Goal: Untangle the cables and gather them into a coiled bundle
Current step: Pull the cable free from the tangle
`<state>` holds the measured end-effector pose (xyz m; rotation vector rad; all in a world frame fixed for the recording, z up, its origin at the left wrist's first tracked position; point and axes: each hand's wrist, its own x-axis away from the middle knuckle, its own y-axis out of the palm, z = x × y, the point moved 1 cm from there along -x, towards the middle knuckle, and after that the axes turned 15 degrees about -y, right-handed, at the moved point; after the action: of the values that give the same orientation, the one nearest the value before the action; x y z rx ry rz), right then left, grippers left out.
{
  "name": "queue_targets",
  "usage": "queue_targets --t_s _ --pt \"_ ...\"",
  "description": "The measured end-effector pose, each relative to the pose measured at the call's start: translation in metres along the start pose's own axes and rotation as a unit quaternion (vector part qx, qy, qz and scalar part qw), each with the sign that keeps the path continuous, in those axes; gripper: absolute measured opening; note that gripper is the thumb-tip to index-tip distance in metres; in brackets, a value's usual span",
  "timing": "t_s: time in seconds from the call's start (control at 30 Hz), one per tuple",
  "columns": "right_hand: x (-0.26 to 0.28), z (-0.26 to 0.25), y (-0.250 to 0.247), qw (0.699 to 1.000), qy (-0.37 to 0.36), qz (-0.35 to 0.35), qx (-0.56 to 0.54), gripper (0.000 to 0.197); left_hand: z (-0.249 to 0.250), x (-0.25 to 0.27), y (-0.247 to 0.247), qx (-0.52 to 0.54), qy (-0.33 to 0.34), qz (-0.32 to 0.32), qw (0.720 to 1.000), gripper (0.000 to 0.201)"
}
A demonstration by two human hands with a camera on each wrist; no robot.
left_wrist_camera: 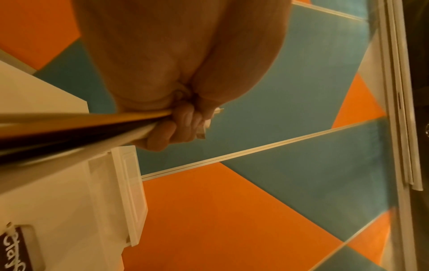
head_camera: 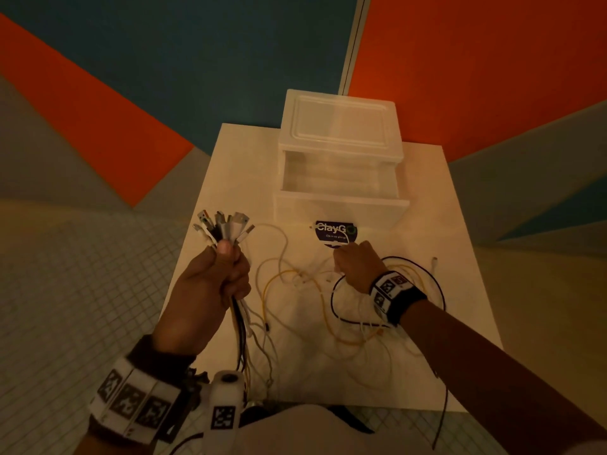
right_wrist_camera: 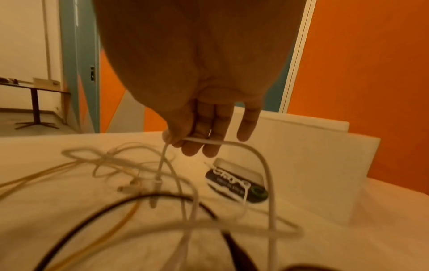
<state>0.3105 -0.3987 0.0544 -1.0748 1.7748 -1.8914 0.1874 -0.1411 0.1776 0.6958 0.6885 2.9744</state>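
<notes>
Cables half gathered on the bench [head_camera: 460, 224]
Left hand [head_camera: 210, 284] clenched around the cable bundle [head_camera: 225, 226] — right hand [head_camera: 356, 266] fingers [right_wrist_camera: 196, 146] pinch one white cable [right_wrist_camera: 232, 144].

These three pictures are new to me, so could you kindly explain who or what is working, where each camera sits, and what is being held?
No machine here: a person works with bare hands, wearing a camera on the head and one on each wrist. The head view looks down on a white table. The left hand grips a bunch of cable ends, plugs pointing up; the left wrist view shows its fingers curled round them. The right hand pinches one white cable, lifted from the loose tangle of cables on the table. Behind stands a clear plastic drawer box, its drawer pulled open.
</notes>
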Motion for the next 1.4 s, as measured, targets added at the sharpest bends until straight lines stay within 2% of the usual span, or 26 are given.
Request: queue_targets --t_s 0.07,0.1,0.13,0.2,0.27,0.3,0.37,0.47,0.67,0.77,1.03,1.13,1.2,1.27,1.33,1.4 --pt "0.007 0.002 -0.012 0.989 0.038 0.056 -0.133 0.012 0.001 -0.002 0.001 0.000 -0.005 0.017 1.000 0.028" --pt "0.011 0.001 -0.021 0.967 0.062 0.095 -0.226 0.014 0.001 -0.004 0.002 0.006 -0.005 0.019 1.000 0.027" --pt "0.015 -0.001 -0.031 0.934 0.081 0.140 -0.317 0.016 0.001 -0.007 0.002 0.013 -0.006 0.018 1.000 0.026" --pt "0.024 -0.013 -0.053 0.846 0.100 0.238 -0.467 0.016 -0.002 -0.014 0.004 0.032 -0.015 0.013 0.999 0.023" --pt "0.033 -0.037 -0.075 0.757 0.083 0.317 -0.565 0.015 -0.005 -0.021 0.010 0.051 -0.030 0.010 0.998 0.020" --pt "0.038 -0.052 -0.085 0.735 0.066 0.349 -0.578 0.013 -0.007 -0.024 0.015 0.058 -0.035 0.008 0.998 0.019" --pt "0.045 -0.082 -0.102 0.736 0.027 0.397 -0.547 0.009 -0.010 -0.027 0.025 0.057 -0.040 0.006 0.998 0.018" --pt "0.047 -0.117 -0.113 0.760 -0.018 0.427 -0.490 0.007 -0.014 -0.026 0.035 0.041 -0.040 0.009 0.998 0.018" --pt "0.040 -0.143 -0.102 0.807 -0.068 0.421 -0.408 0.009 -0.017 -0.018 0.041 -0.008 -0.029 0.018 0.999 0.030" --pt "0.041 -0.146 -0.105 0.820 -0.070 0.424 -0.377 0.012 -0.018 -0.012 0.041 -0.023 -0.027 0.017 0.999 0.038" --pt "0.047 -0.145 -0.111 0.813 -0.056 0.438 -0.380 0.011 -0.021 -0.006 0.047 -0.049 -0.008 0.023 0.998 0.033" --pt "0.048 -0.143 -0.111 0.812 -0.054 0.441 -0.379 0.010 -0.024 -0.007 0.045 -0.046 -0.005 0.021 0.999 0.039" --pt "0.049 -0.143 -0.109 0.799 -0.050 0.436 -0.411 0.009 -0.027 -0.008 0.045 -0.050 0.004 0.021 0.999 0.044" --pt "0.050 -0.142 -0.100 0.786 -0.028 0.414 -0.458 0.015 -0.028 -0.009 0.043 -0.041 0.023 0.039 0.998 0.038" --pt "0.053 -0.137 -0.084 0.787 -0.031 0.380 -0.485 0.016 -0.021 -0.011 0.039 -0.006 0.047 0.046 0.998 0.028" --pt "0.055 -0.120 -0.055 0.802 -0.037 0.320 -0.503 0.019 -0.006 -0.011 0.026 0.080 0.062 0.002 0.995 0.024"
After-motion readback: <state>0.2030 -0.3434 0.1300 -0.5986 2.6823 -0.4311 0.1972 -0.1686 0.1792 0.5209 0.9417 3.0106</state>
